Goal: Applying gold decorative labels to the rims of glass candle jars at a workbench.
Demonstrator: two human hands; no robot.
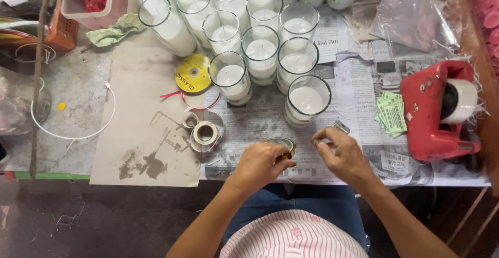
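The left hand (pixel 258 165) pinched a tape roll (pixel 283 146) on the newspaper (pixel 353 89); the right hand (pixel 340 154) lay just right of it. Jars (pixel 306 101) stood beyond the fingertips. 2 rolls (pixel 204 133) lay left of the fingers, a dispenser (pixel 434 112) and tickets (pixel 391 113) to their right.

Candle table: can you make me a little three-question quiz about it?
1. True or false: the left hand holds a roll of gold ribbon.
2. What colour is the tape dispenser? A blue, B red, C green.
3. What fills the glass jars?

Key: 1 true; 2 B; 3 white candle wax.
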